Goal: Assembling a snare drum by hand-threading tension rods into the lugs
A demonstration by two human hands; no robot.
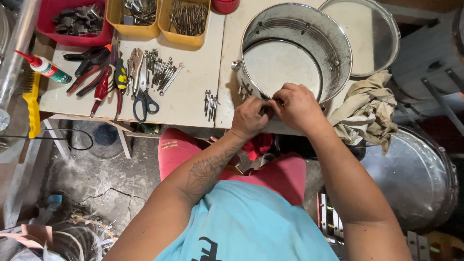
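A shiny metal drum shell (333, 46) stands on the white workbench (193, 92), open side up. My left hand (249, 118) and my right hand (297, 106) meet at the shell's near rim, fingers pinched together on a small fitting there. What they pinch is hidden by the fingers. A few loose metal screws (210, 102) lie on the bench just left of my left hand.
Pliers, scissors (144, 101) and long screws (162, 72) lie at the bench's left, with a glue bottle (46, 68). Red and yellow bins (186, 19) of hardware line the back. A round metal hoop (372, 34), a beige rag (369, 108) and another drum (415, 179) are at right.
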